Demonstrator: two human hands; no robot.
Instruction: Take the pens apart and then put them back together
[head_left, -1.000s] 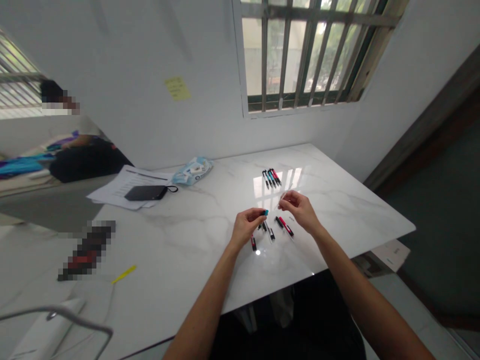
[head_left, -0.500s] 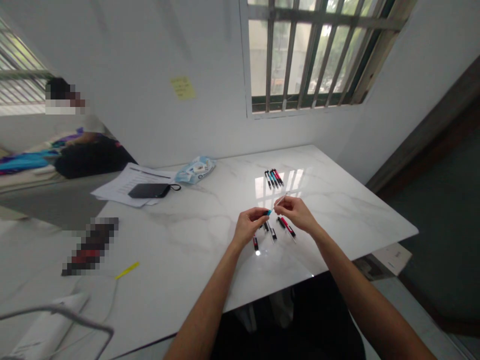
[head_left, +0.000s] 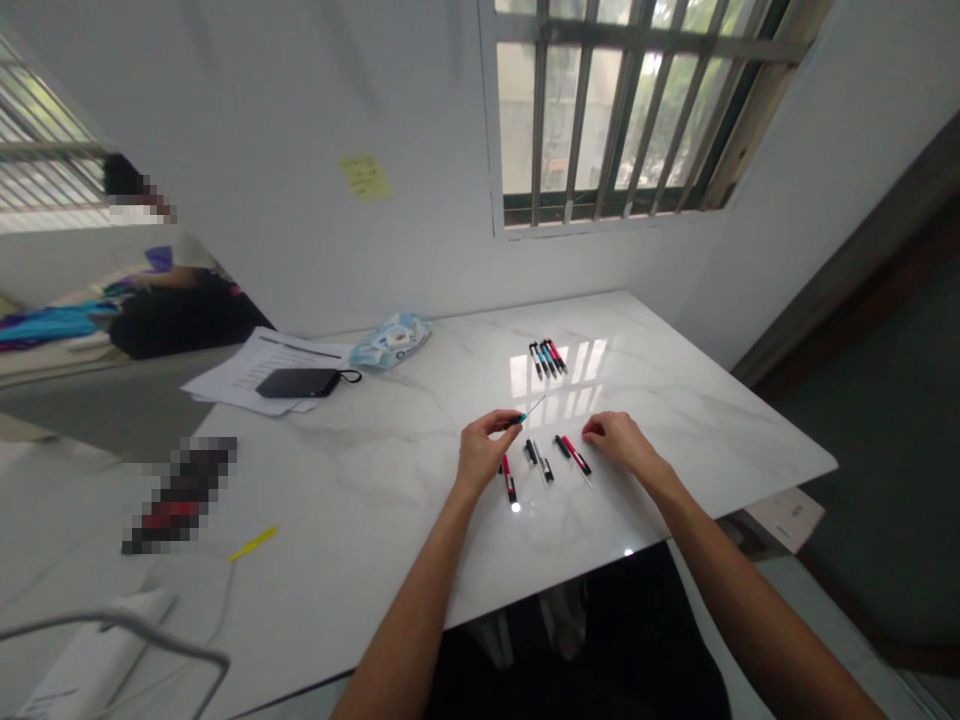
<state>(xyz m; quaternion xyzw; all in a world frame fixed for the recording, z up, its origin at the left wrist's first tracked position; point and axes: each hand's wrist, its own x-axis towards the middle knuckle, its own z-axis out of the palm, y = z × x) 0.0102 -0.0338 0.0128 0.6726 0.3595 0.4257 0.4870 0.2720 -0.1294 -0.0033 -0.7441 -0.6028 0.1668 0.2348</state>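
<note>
In the head view, from where I stood, the left hand [head_left: 480, 455] had a teal-and-black pen piece [head_left: 517, 421] pinched between thumb and fingers, above the white marbled table [head_left: 420, 520]. A thin refill [head_left: 535, 405] stuck out of its teal end, slanting up and away. That slim, exposed length looked to me like the weak point: a knock from the side could have bent it, and a loose seat or a tilted grip could have let it slide out. The right hand [head_left: 619, 438] was near the table with its fingers curled in, just beside a red barrel [head_left: 576, 455]; I could not tell whether it grasped anything. A careless brush from it might have rolled that barrel or the short black piece [head_left: 562, 447] next to it. Another black piece [head_left: 530, 452] and a pale barrel with a black end [head_left: 547, 468] lay between the 2 hands, close enough for similar parts to get mixed up. The teal-and-black pen piece looked small and smooth, partly covered by the fingers. A red-and-black barrel [head_left: 510, 482] lay just below the left hand, and a row of pens [head_left: 547, 358] rested farther back, side by side
</note>
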